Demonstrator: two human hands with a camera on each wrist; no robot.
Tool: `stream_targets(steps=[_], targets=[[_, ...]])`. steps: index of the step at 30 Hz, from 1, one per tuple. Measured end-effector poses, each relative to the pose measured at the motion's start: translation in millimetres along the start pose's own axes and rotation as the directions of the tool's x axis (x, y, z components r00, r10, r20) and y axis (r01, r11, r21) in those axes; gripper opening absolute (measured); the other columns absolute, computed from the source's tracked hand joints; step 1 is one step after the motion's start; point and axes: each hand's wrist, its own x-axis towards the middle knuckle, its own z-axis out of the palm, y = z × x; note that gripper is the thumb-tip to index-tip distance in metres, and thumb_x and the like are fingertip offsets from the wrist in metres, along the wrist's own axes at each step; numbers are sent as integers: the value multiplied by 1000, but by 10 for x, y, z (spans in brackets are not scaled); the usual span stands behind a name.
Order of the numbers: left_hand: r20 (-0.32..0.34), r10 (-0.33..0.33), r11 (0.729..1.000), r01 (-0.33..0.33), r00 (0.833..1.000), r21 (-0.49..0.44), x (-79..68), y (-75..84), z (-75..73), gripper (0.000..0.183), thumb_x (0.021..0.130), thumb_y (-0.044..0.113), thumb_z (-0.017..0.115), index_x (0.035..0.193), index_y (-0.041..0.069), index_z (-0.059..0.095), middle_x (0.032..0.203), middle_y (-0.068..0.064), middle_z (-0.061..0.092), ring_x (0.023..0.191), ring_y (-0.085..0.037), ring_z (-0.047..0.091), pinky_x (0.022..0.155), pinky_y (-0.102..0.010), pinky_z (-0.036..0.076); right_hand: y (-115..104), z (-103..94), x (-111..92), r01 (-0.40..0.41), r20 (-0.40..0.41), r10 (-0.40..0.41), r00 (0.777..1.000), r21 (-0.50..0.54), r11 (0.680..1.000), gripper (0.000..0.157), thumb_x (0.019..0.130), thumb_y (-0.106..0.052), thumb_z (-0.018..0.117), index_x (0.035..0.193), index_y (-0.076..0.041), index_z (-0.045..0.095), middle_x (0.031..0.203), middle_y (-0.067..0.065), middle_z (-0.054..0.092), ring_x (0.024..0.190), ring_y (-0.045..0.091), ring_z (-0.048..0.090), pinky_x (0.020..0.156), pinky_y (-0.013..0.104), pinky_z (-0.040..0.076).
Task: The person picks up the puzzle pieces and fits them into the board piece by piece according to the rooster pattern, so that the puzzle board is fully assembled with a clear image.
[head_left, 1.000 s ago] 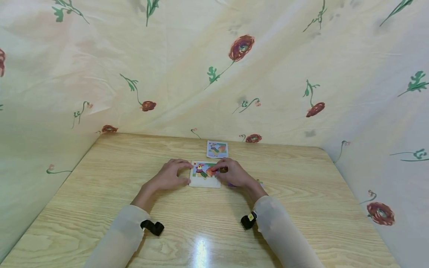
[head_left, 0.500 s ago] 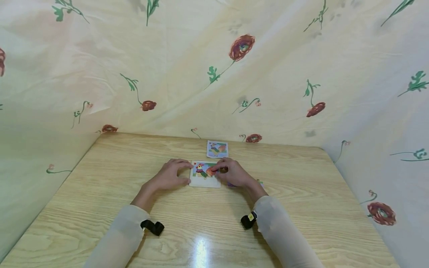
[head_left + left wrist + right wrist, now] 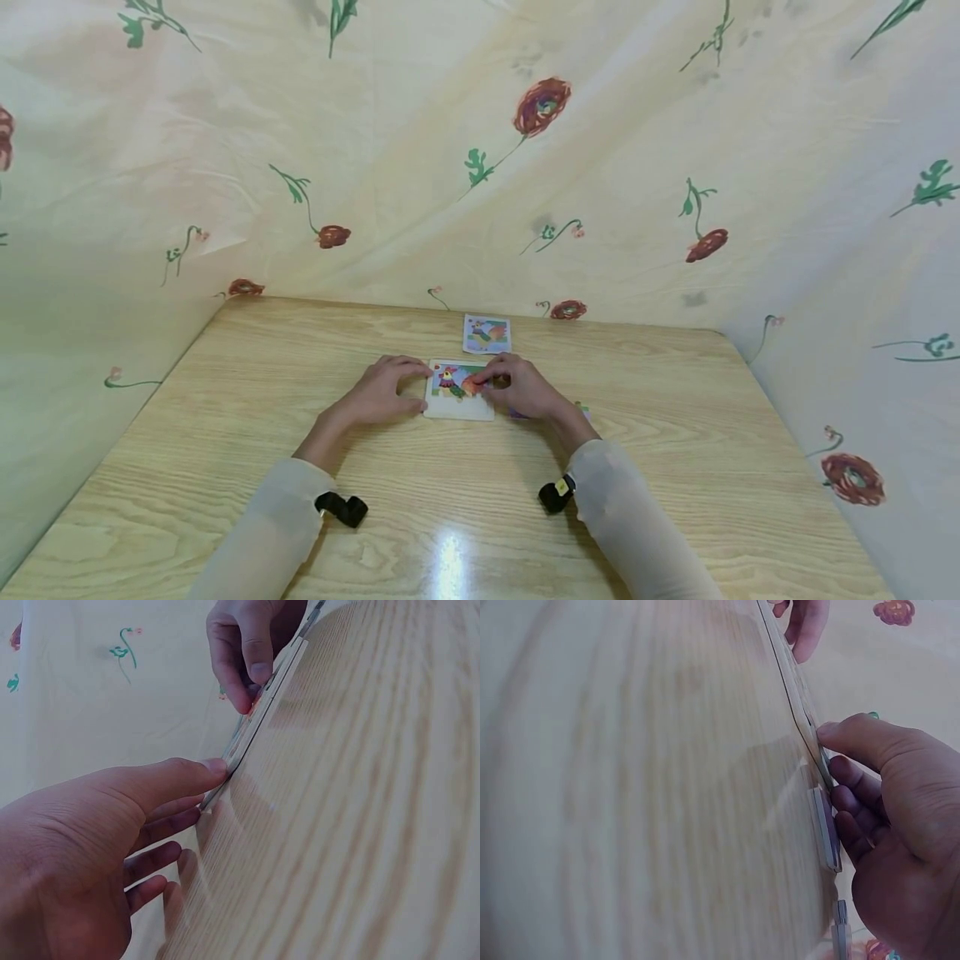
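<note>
A white-framed puzzle board (image 3: 457, 408) lies on the table, its upper part filled with a rooster picture and its lower strip plain white. My left hand (image 3: 381, 392) touches the board's left edge, thumb at the near corner and fingers toward the far corner. In the left wrist view the fingers of the left hand (image 3: 97, 840) look loosely extended. At the board's right side, my right hand (image 3: 519, 387) has thumb and fingertips bent together over the orange tail, pinching what looks like a puzzle piece; the fingers mostly cover it. The right wrist view shows the right hand (image 3: 900, 780) against the board's edge.
A rooster picture card (image 3: 486, 335) lies behind the board. Puzzle pieces lie right of the board, partly under my right hand and wrist, including a purple piece (image 3: 518, 413) and a green-purple one (image 3: 582, 410). Flowered cloth (image 3: 420, 167) hangs around the wooden table (image 3: 420, 517).
</note>
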Motion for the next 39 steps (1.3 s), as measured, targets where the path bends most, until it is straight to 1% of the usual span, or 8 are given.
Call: stream_targets(steps=[4,13,18,24,31,35,39], targets=[[-1,-15,1000,15,1000,-8,-8,6,-4,53,92,33,76,143,22,63,156,-7,50,150,-36,35,119,-67,27,-16,15,3,7,-5,-7,1000,-11,1000,20,93,-11,75,113,-14,80,122,8,66,115,25,59,96,39,50],[-2,-26,1000,26,1000,-13,-17,18,-13,54,92,34,76,143,23,63,156,-6,50,151,-36,34,119,-66,27,-22,45,3,21,-37,-23,999,-38,999,20,92,-12,77,112,-13,80,118,6,65,106,21,60,88,32,48],[2,-25,1000,25,1000,-15,-15,23,-9,54,92,34,76,143,22,62,157,-7,50,151,-36,34,119,-66,28,-11,48,-6,40,-32,-42,999,-45,998,21,93,-11,76,113,-14,80,116,6,65,102,19,58,85,31,46],[4,-19,1000,19,1000,-13,-13,32,-6,54,92,33,76,143,21,62,156,-7,50,150,-37,34,119,-67,27,-12,44,-15,57,-17,-58,998,-31,998,22,94,-10,74,116,-14,79,115,6,64,98,19,54,81,30,44],[1,-9,1000,9,1000,-15,1,32,-5,53,92,34,76,142,21,63,155,-7,51,150,-37,35,120,-67,26,-12,17,-24,48,-10,-48,999,-23,999,22,96,-11,73,117,-15,79,117,6,63,100,19,55,83,31,44],[-1,-8,1000,8,1000,-10,2,40,-2,53,92,34,76,142,21,63,155,-7,51,150,-37,35,120,-67,25,5,-5,-23,57,2,-57,998,-28,998,23,96,-11,72,118,-16,79,118,6,63,103,20,56,85,32,46],[-9,-11,1000,11,1000,-2,-1,47,7,53,93,34,75,143,21,63,155,-8,51,150,-38,35,120,-67,26,13,-25,-13,60,5,-60,998,-23,998,21,97,-12,71,116,-17,79,117,4,66,105,18,57,87,31,47]])
